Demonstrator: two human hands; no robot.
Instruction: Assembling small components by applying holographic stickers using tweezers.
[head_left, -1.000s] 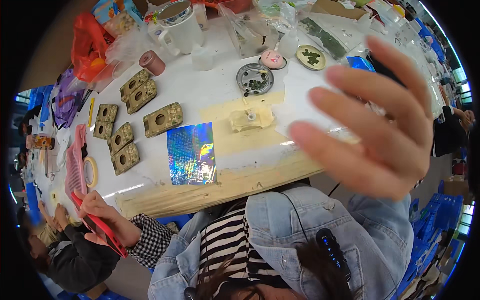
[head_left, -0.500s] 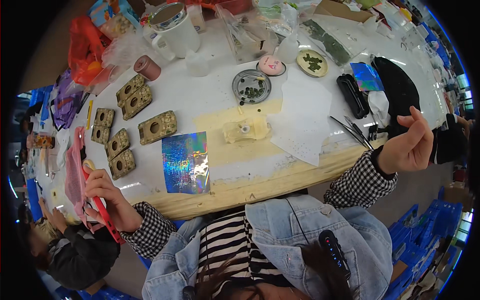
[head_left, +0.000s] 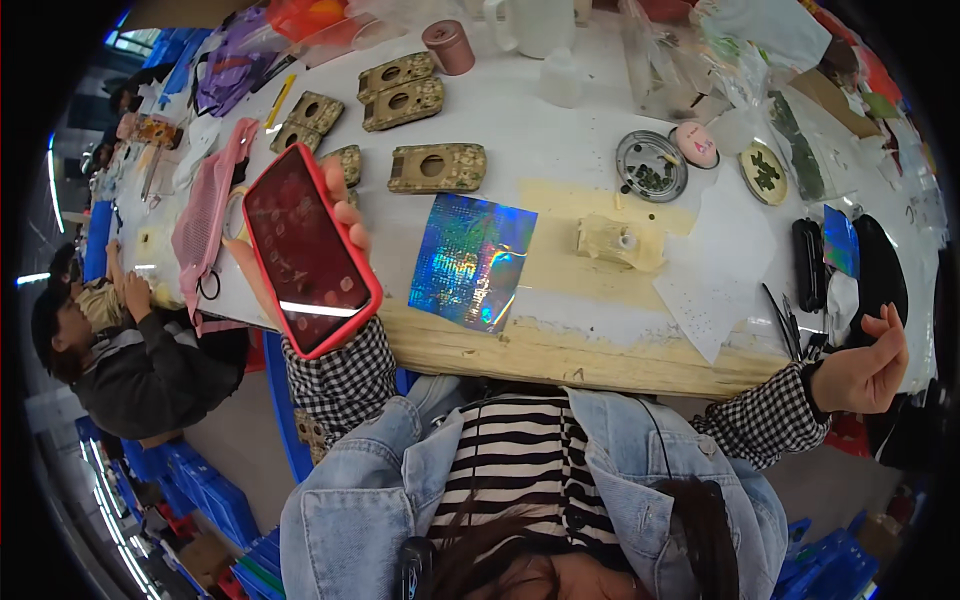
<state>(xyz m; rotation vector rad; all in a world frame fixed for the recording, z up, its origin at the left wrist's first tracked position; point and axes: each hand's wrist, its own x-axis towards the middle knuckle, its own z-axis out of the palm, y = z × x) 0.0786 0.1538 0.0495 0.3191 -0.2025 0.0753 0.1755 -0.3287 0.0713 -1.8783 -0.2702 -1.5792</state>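
Above the table edge [head_left: 560,355], left hand [head_left: 300,250] round a red-cased phone [head_left: 308,250].

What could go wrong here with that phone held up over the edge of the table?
The left hand grips the red-cased phone mostly by its edges, so it might slip and fall. Lowered carelessly, it could scuff the holographic sheet. The right hand is curled off to the side, poorly placed to catch it.

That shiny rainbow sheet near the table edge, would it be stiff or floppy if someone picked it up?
The rainbow sheet looks thin and lies flat on the table, so it would probably bend or droop when lifted. Its glossy surface suggests it may slide easily if pushed. It seems very light.
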